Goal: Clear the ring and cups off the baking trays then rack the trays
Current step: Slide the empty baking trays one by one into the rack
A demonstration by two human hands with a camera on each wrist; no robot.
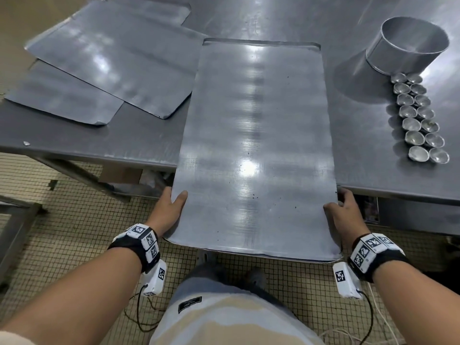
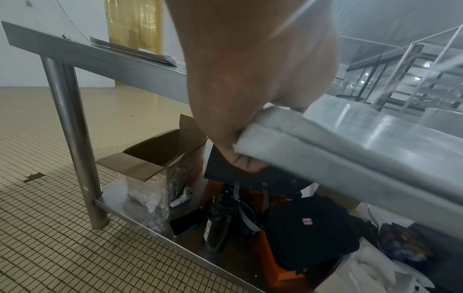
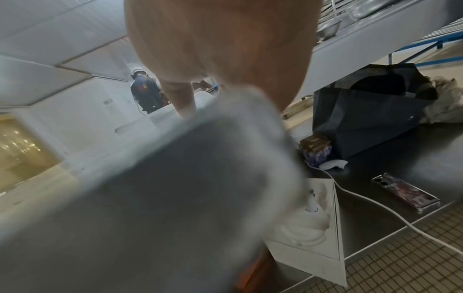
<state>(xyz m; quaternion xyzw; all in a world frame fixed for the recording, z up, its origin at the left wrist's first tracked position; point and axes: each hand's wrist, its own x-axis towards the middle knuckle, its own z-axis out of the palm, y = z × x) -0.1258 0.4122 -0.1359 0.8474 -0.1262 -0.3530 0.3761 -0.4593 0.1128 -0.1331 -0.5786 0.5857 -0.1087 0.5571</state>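
Commercial bakery or kitchen prep room. Long steel table (image 1: pixel 373 175) with flat baking trays (image 1: pixel 251 145), a metal ring (image 1: pixel 408 46) and rows of small tin cups (image 1: pixel 418 120). Small-tiled floor (image 1: pixel 74 232). Steel undershelf (image 2: pixel 140 216) crammed with bags and a box (image 2: pixel 152 156). More steel racks (image 2: pixel 411 65) behind.

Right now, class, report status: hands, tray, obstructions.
Left hand and right hand grip tray, half off table. Ring, cups already aside. Nothing obstructing.
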